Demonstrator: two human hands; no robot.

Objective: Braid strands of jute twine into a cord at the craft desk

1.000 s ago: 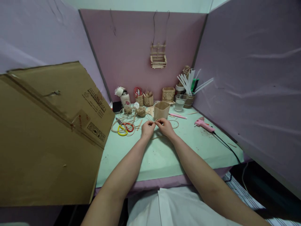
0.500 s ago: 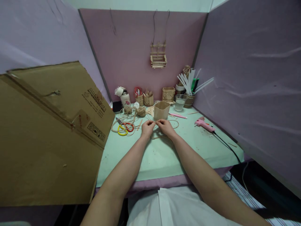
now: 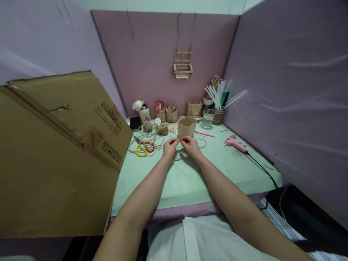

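My left hand [image 3: 170,148] and my right hand [image 3: 189,145] meet fingertip to fingertip over the table, both closed in a pinch. Between them they hold a length of twine; the bit inside the fingers is mostly hidden. A loop of that twine [image 3: 203,144] lies on the cloth to the right and below my hands. Just behind my fingers stands an upright, scallop-edged cup of craft sticks [image 3: 187,127]. To the left lie scissors [image 3: 141,150] with yellow and red handles, among loose twine strands near a twine ball [image 3: 163,129].
A pink glue gun [image 3: 236,143] with a black cord lies at the right. Along the back stand a plastic cup of liquid [image 3: 208,119], a woven basket [image 3: 194,109], stick holders [image 3: 171,115] and a bottle [image 3: 145,114]. A large cardboard sheet [image 3: 62,156] leans at the left.
Both hands stay pinched together at almost the same spot, with a slight shift of the fingers. The twine loop beneath them has moved a little to the left.
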